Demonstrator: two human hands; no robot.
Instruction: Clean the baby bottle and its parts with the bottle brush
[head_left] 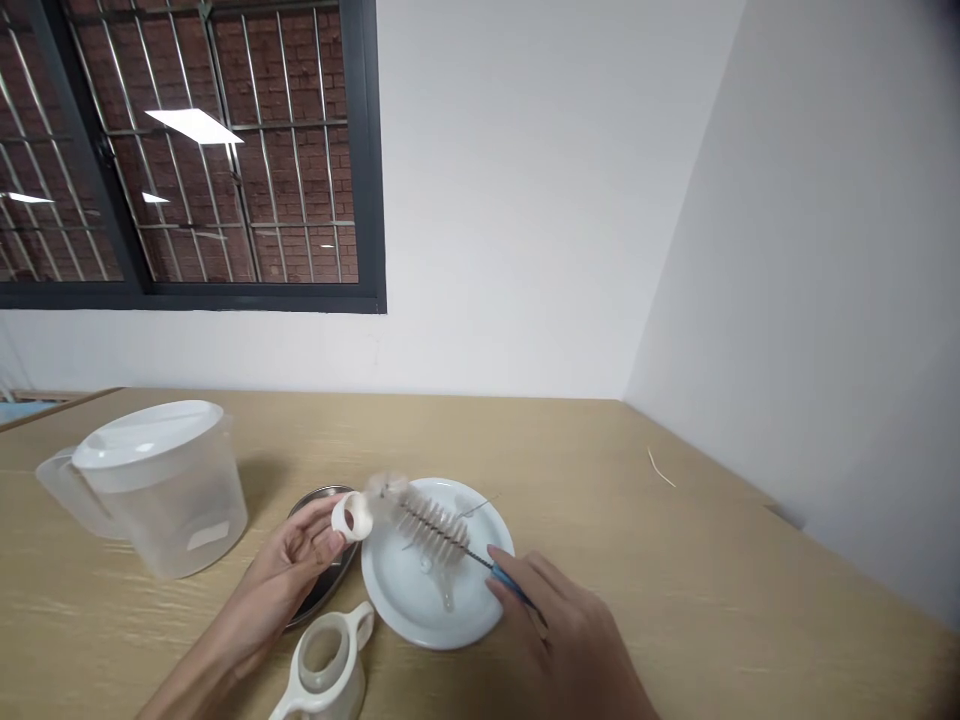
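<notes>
My left hand [304, 545] is closed on a small white plastic ring [351, 517], its opening turned toward me. In my right hand [551, 610] is a bottle brush [431, 525], gripped by its blue handle. The brush head, pale-bristled with a fluffy tip, points left and ends close beside the ring; I cannot tell whether they touch. Under the brush lies a white plate [405, 620] with a small clear, wet-looking shape on it. A shiny dark metal dish [322, 590] is partly hidden behind my left hand. Nearest me stands a white two-handled cup [330, 670], cut off by the frame's lower edge.
A translucent pitcher [180, 510] with a white lid stands at the left of the wooden table [675, 600]. A thin pale strip [660, 467] lies at the right. White walls [525, 200] and a barred window [225, 150] are behind the table.
</notes>
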